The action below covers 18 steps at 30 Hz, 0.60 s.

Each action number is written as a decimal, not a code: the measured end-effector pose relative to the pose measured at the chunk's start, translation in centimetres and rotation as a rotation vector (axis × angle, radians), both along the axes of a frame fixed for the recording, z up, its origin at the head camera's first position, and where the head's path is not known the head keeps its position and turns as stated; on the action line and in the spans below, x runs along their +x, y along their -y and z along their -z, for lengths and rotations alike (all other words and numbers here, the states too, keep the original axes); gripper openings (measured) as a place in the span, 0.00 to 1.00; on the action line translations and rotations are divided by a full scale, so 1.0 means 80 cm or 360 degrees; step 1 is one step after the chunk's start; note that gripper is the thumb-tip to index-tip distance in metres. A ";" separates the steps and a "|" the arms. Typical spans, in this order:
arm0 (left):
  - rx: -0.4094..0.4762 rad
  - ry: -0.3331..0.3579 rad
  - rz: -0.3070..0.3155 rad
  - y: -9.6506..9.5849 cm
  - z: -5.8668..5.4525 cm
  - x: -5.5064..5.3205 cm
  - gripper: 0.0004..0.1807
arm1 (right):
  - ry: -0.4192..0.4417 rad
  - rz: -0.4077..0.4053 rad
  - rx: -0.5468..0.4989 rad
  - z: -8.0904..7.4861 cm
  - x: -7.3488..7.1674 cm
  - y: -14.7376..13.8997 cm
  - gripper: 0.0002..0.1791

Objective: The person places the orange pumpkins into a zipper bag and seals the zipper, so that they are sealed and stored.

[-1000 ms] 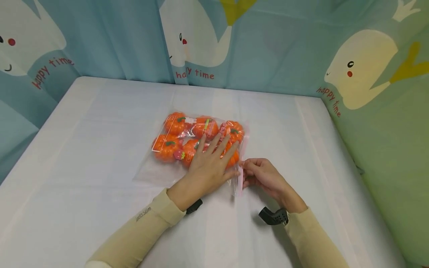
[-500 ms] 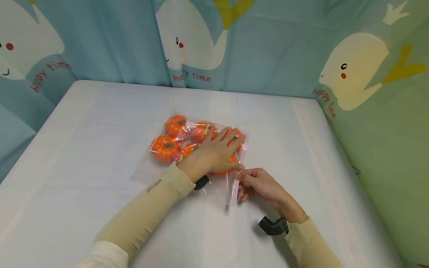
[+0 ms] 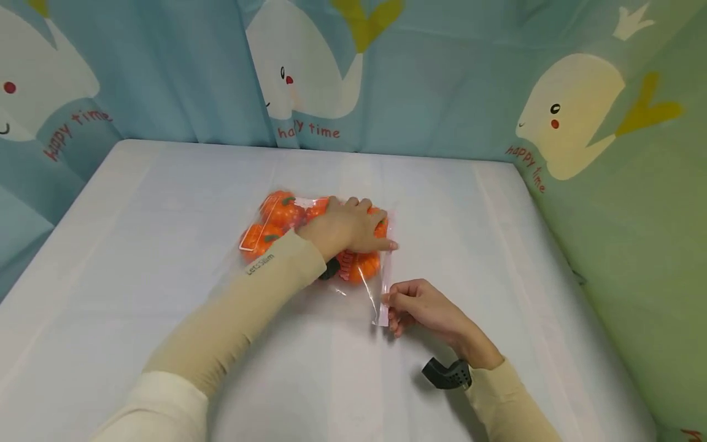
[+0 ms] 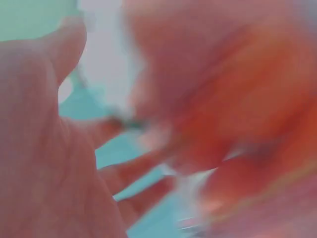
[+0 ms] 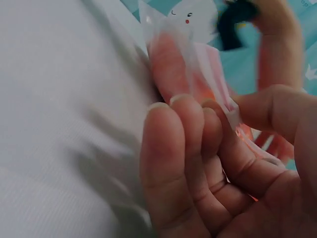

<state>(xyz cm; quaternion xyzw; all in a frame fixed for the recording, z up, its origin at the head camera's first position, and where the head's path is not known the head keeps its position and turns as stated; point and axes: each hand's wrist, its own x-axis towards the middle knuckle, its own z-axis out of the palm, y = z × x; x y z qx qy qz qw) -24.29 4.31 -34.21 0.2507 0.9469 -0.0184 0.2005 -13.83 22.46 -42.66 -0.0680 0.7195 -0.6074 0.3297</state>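
Left hand (image 3: 345, 228): fingers spread flat on the pumpkins (image 3: 282, 212) in the bag (image 3: 361, 288).
Right hand (image 3: 422, 305): fingers pinching the pink zip strip (image 3: 384, 288).

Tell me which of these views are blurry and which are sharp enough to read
Head view: sharp and evenly lit, the left hand on the bag of toy pumpkins reads clearly. Left wrist view: heavily smeared, only orange blobs and skin. Right wrist view: the fingers pinching the bag's pink strip are fairly clear, background soft.
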 end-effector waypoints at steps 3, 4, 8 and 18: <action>0.0034 0.0077 -0.0034 -0.016 -0.017 -0.026 0.33 | 0.0005 -0.0029 0.0029 0.006 0.002 -0.002 0.13; 0.0039 0.0122 -0.0057 -0.020 -0.020 -0.035 0.29 | 0.0011 -0.0032 0.0039 0.007 0.003 -0.001 0.13; -0.0005 0.0361 -0.0180 -0.032 -0.019 -0.065 0.24 | 0.0014 -0.0052 0.0029 0.011 0.006 0.000 0.14; 0.0500 0.0281 -0.0272 -0.045 0.003 -0.109 0.12 | -0.0031 -0.0149 -0.0046 0.014 0.006 -0.011 0.18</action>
